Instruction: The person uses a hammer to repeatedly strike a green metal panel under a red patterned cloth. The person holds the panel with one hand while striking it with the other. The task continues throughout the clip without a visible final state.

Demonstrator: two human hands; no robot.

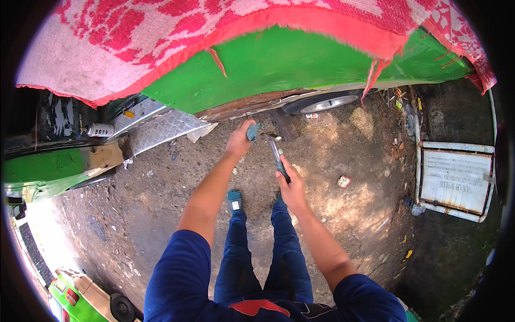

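My left hand is closed around a teal object, held just in front of the lower edge of the green vehicle body. Its kind is too small to tell. My right hand grips a hammer by its dark handle. The hammer's metal head is raised toward the vehicle and close to the teal object; whether they touch I cannot tell. Brown, worn patches run along the green body's lower edge.
A pink and red patterned cloth drapes over the vehicle. Its wheel is at the right, a metal tread plate and spray can at the left. A framed white sign lies right. Litter dots the dirt ground.
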